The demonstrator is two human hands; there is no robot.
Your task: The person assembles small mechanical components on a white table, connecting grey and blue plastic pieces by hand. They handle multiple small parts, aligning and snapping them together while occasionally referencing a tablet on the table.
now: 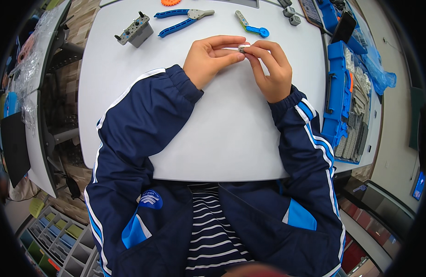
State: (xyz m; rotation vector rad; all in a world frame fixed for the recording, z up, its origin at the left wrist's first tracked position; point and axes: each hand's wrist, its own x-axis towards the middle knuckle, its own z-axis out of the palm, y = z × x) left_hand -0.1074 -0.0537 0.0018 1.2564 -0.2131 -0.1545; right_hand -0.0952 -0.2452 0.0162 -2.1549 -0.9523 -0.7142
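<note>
Above the white table, my left hand (pixel 215 56) and my right hand (pixel 271 67) meet at the fingertips. Pinched between them is a small white and grey building piece (pixel 243 48), partly covered by the fingers. Just beyond my right hand lies a small linkage of grey and green beams with a blue gear (pixel 253 27). Farther left are blue-handled pliers (pixel 185 20) with their handles spread. A grey block with black pegs (pixel 135 31) stands left of the pliers.
Along the table's right side, a blue case (pixel 337 99) holds many grey beams and parts. Small grey blocks (pixel 294 20) and a tablet (pixel 310 10) sit at the far right. An orange gear (pixel 171 2) lies at the far edge. The white tabletop (pixel 231 134) ends close to my body.
</note>
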